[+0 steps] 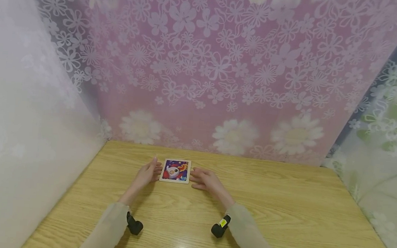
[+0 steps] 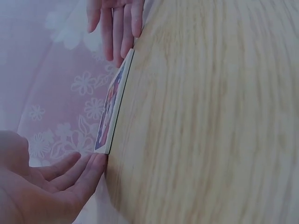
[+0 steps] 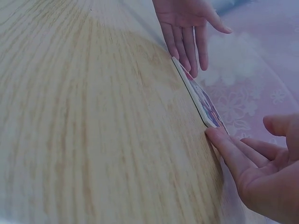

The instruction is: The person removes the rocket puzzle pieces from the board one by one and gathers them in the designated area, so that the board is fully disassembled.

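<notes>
Sleeves [image 1: 113,222]: pale and loose, they lay nearest us at the bottom of the head view, with a black wrist mount [image 1: 135,227] at the left cuff.
Picture tile [image 1: 176,171]: we found it flat on the tabletop [image 1: 282,212], towards the far edge, its rocket picture [image 1: 173,172] uppermost.
Left hand [image 1: 146,173]: its fingers reached out loosely beside the tile's left edge, thumb raised, gripping nothing.
Right hand [image 1: 209,182]: it was likewise relaxed, fingers pointing at the right edge, with no grip closed.
Contact: fingertips came right up to the tile, but the wrist views were dim and oblique, so we could not tell whether both sides truly touched.
Weight: we judged it light, a thin slab without bulk.
Stiffness: its edges ran straight in both wrist views, so we took it for rigid board.
Surface: the print looked smooth; we expected a sideways push to slide it easily.
Fragility: we thought it fairly sturdy, the corners likeliest to chip.
Hold: we favoured the middles of the left and right edges, fingertips low against the pale border [image 1: 174,181], because lying flat it offered little depth to pinch.
</notes>
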Motion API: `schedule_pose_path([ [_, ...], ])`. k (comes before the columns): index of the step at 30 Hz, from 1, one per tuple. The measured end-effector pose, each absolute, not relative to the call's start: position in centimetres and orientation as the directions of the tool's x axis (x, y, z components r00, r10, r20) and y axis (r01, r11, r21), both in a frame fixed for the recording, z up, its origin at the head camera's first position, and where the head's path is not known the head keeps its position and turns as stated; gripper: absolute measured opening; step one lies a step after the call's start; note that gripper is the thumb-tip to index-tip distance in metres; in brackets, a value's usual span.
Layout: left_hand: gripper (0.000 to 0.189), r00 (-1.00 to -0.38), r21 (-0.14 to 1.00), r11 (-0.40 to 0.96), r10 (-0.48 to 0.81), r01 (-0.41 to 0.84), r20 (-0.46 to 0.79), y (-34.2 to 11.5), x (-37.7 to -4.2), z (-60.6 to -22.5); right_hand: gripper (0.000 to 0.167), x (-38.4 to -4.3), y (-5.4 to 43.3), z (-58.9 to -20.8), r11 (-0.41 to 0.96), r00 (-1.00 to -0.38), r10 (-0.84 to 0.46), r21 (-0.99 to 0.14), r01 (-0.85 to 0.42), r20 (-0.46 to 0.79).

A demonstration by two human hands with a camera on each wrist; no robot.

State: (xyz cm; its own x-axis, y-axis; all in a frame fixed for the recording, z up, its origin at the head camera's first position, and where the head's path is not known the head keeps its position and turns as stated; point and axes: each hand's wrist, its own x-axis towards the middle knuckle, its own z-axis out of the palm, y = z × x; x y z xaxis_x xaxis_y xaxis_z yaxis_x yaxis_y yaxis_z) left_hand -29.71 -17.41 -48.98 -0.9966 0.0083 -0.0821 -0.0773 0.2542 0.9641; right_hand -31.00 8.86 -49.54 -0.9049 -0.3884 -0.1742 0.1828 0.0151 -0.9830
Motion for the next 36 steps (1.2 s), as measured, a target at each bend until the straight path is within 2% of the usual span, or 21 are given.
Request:
schedule_pose_path([
  [10,0.083,-0.992,0.965,0.233,-0.028,-0.122,-0.119,-17.0,-29.7,-48.8,0.055,-30.7,9.1,-49.4,0.024,-0.904,-0.387,-0.982,0.188,-0.183],
  [16,0.079,-0.987,0.979,0.132,-0.039,-0.158,-0.154,-16.8,-29.7,-49.1,0.054,-30.4,9.8,-49.4,0.012,-0.9,-0.397,-0.982,0.191,-0.18],
  [27,0.082,-0.985,0.981,0.089,-0.008,-0.173,-0.173,-15.9,-29.4,-49.1,0.053,-30.2,11.0,-49.6,0.007,-0.899,-0.403,-0.983,0.185,-0.172],
  [36,0.075,-0.98,0.98,0.03,0.009,-0.198,-0.198,-15.4,-28.9,-48.9,0.053,-29.7,11.7,-49.4,0.022,-0.913,-0.369,-0.983,0.181,-0.176],
])
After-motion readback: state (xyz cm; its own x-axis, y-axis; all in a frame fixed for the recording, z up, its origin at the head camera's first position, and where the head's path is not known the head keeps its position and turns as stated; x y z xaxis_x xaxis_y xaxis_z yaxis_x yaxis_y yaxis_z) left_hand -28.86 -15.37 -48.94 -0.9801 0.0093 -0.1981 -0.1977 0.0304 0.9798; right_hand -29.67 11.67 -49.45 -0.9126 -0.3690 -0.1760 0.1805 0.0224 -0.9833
